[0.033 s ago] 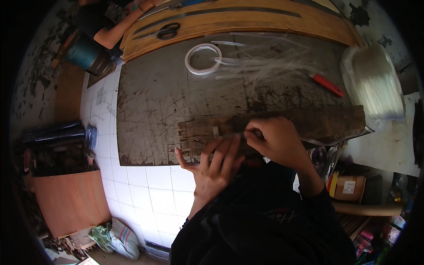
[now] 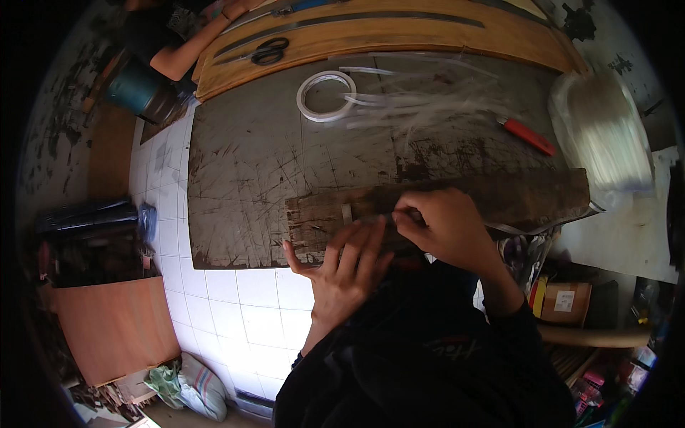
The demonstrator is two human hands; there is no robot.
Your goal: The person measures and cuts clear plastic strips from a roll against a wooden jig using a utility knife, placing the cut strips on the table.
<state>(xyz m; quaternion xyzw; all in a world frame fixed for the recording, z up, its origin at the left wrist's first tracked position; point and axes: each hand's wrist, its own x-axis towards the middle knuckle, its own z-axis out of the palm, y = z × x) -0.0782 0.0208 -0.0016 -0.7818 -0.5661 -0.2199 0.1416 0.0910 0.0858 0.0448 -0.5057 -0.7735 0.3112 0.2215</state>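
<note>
A dark, worn wooden plank (image 2: 514, 194) lies along the near edge of the scratched grey tabletop (image 2: 239, 178). My left hand (image 2: 349, 260) rests over the plank's left part, fingers stretched out and spread. Just to its right, my right hand (image 2: 446, 225) is closed, with thumb and fingers pinched together above the plank. What the pinch holds is hidden or too small to make out. Left hand's fingertips come close to that pinch. A small pale strip (image 2: 347, 212) sits on the plank just beyond my left fingers.
Beyond the plank lie a tape roll (image 2: 303, 107), loose clear plastic strips (image 2: 414, 107) and a red cutter (image 2: 529, 138). A bundle of clear strips (image 2: 606, 135) stands at right. Scissors (image 2: 267, 52) and a metal ruler (image 2: 371, 26) lie on a wooden board, near another person's arm (image 2: 178, 60).
</note>
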